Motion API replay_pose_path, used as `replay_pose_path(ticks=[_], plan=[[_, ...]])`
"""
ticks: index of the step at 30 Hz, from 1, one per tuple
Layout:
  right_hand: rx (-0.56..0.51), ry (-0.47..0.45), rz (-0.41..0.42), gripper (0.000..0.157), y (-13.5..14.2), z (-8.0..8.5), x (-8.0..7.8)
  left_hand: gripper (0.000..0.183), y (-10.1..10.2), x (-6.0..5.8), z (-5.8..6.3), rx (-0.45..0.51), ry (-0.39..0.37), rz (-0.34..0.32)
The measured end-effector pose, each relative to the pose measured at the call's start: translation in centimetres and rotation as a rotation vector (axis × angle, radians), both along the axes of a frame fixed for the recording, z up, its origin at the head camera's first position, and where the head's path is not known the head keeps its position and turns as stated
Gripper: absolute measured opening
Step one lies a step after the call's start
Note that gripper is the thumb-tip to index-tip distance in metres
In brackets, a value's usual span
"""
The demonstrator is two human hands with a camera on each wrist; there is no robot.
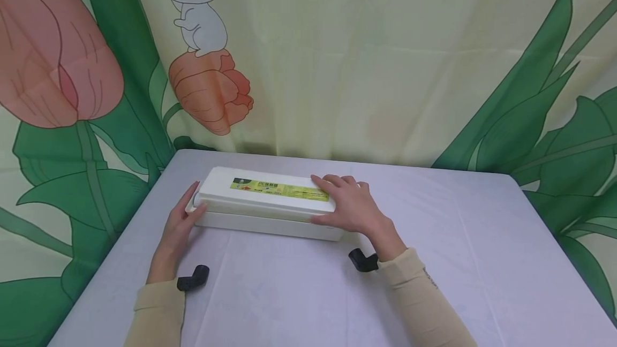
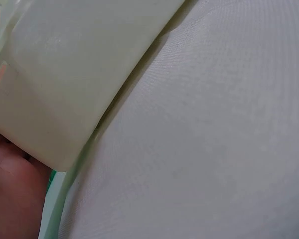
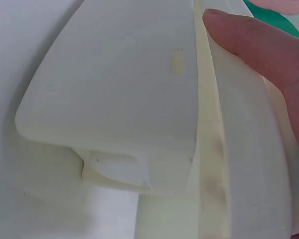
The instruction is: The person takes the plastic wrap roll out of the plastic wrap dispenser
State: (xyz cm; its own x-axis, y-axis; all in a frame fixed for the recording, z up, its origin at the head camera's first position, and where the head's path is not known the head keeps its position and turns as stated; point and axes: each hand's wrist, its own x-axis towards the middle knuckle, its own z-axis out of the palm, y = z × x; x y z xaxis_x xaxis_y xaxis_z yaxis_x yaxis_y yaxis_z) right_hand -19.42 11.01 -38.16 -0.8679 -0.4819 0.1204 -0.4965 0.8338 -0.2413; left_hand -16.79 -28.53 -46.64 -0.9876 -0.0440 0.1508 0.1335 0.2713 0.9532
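A long white cling film dispenser [image 1: 270, 226] lies across the table, with a yellow-green label on its lid [image 1: 219, 180]. The lid appears slightly raised, and a gap shows between it and the base [image 3: 109, 84] in the right wrist view. My left hand [image 1: 177, 224] holds the dispenser's left end, thumb at the front and fingers behind. Across the lid's right end, my right hand [image 1: 354, 208] grips it with the thumb on the front edge and fingers over the top. The dispenser's inside is hidden.
A white cloth covers the table [image 1: 270, 293]. Behind it hangs a curtain [image 1: 361, 68] printed with tulips, leaves and a white animal. Black wrist mounts [image 1: 194, 278] sit at both cuffs.
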Motion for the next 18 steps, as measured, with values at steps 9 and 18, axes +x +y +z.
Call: replay_pose_path(ticks=[9, 18], plan=[[-0.049, -0.001, -0.042, 0.089, 2.0, 0.3, 0.4, 0.075, 0.0, -0.2, -0.2, -0.072, 0.013, 0.021], [-0.085, 0.017, -0.083, 0.091, 4.2, 0.8, 1.2, 0.076, 0.2, -0.3, 0.2, -0.199, 0.039, 0.066]])
